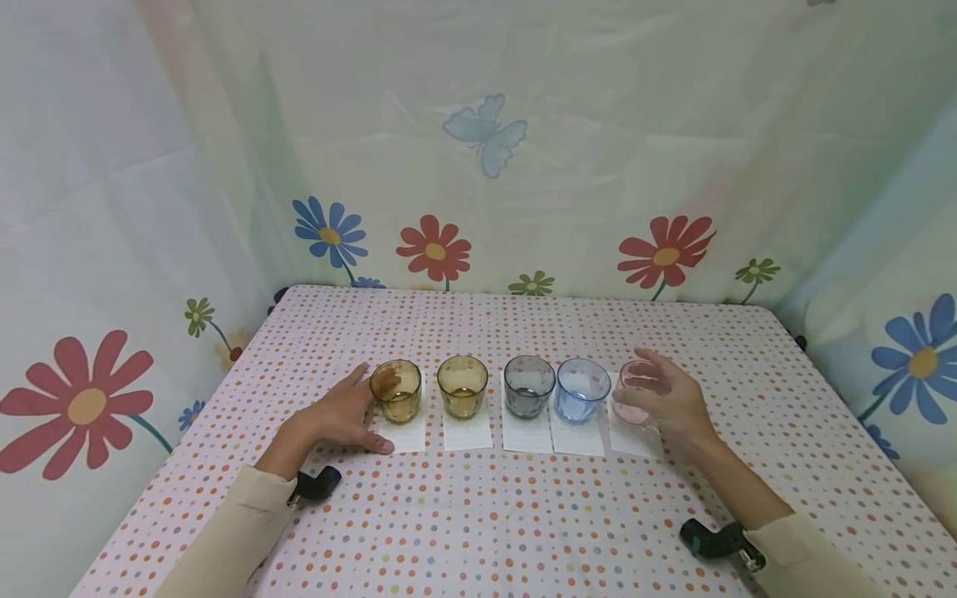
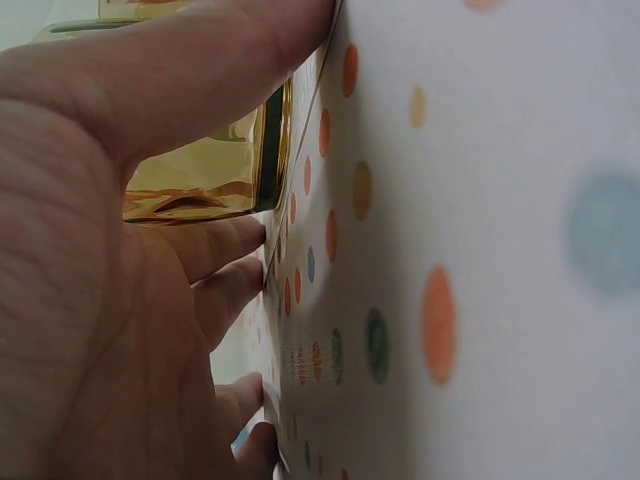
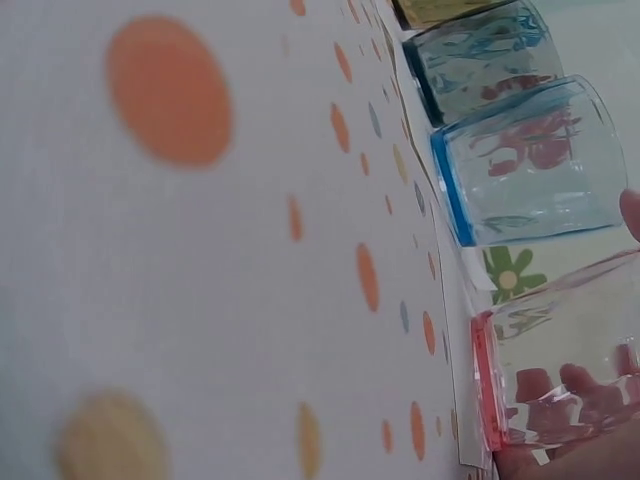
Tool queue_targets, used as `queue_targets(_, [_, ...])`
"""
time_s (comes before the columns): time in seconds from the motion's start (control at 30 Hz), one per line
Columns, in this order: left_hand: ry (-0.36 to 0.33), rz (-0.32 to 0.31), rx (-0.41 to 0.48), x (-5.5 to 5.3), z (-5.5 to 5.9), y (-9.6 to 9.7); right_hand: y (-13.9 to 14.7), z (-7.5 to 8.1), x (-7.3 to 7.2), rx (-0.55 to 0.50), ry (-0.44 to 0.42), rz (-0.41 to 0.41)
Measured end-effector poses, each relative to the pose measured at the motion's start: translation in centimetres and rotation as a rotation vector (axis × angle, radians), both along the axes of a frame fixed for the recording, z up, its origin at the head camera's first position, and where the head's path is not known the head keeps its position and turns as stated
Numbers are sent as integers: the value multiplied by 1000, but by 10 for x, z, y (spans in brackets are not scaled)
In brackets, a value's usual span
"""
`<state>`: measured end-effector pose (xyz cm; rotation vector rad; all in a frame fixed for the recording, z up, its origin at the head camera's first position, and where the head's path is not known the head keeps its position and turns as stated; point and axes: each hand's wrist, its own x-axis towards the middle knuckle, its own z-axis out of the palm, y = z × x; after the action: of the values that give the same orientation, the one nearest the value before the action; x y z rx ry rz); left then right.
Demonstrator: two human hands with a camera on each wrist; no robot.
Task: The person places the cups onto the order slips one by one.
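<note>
Several tinted glasses stand upright in a row, each on white paper. My left hand (image 1: 345, 413) rests on the table beside the leftmost amber glass (image 1: 399, 403), its fingers reaching behind the glass and its thumb lying on the paper in front. In the left wrist view, those fingertips touch the table, and the amber glass (image 2: 195, 180) shows behind the thumb. At the row's right end, my right hand (image 1: 676, 407) holds the pink glass (image 1: 630, 413) between thumb and fingers. The right wrist view shows the pink glass (image 3: 560, 370) close up, with its base at the paper.
Between the hands stand another amber glass (image 1: 462, 399), a grey glass (image 1: 529, 399) and a blue glass (image 1: 578, 403), the last two close together. White paper slips (image 1: 467, 436) lie beneath the glasses. A dotted cloth (image 1: 478, 523) covers the table, and a flowered curtain (image 1: 553, 199) hangs behind it.
</note>
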<state>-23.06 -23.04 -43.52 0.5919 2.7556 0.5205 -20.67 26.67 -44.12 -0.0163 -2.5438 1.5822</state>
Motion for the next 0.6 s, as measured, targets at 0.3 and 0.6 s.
queue_targets(0.3, [-68, -5, 127, -1, 1, -4, 1, -1, 2, -198, 12, 63])
queue_targets(0.6, [-157, -5, 306, 0, 1, -14, 7, 10, 8, -65, 89, 60])
